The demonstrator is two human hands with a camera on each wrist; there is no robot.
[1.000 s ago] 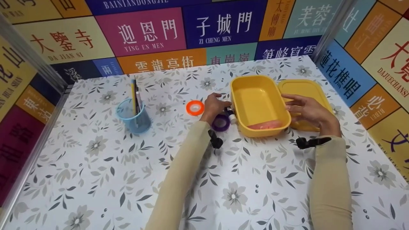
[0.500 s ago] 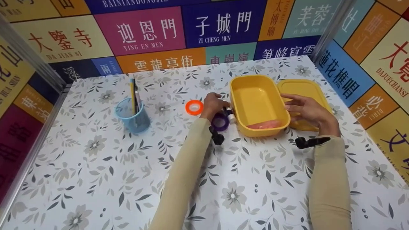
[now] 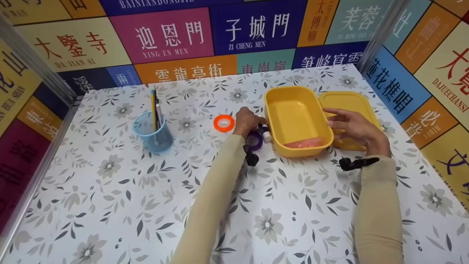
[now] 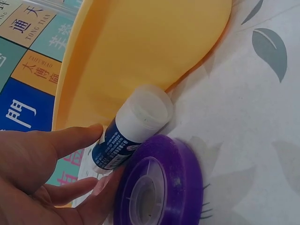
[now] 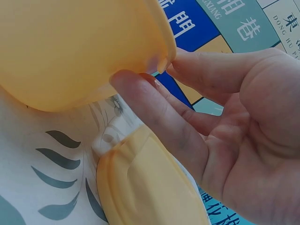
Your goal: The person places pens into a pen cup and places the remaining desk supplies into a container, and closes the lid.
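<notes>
Left hand (image 3: 247,121) shifted slightly at the glue stick (image 4: 136,123); wall (image 4: 28,26) reads "TONG TIAN".

two hands (image 3: 248,120) (image 3: 353,128), one box (image 3: 293,113), one lid (image 3: 350,102), one pink item (image 3: 305,143), two tape rolls (image 3: 217,124) (image 4: 185,183), one glue stick (image 4: 129,129), one cup (image 3: 156,142), at least three pens or pencils (image 3: 153,112) and one tabletop (image 3: 146,205) are showing.
</notes>
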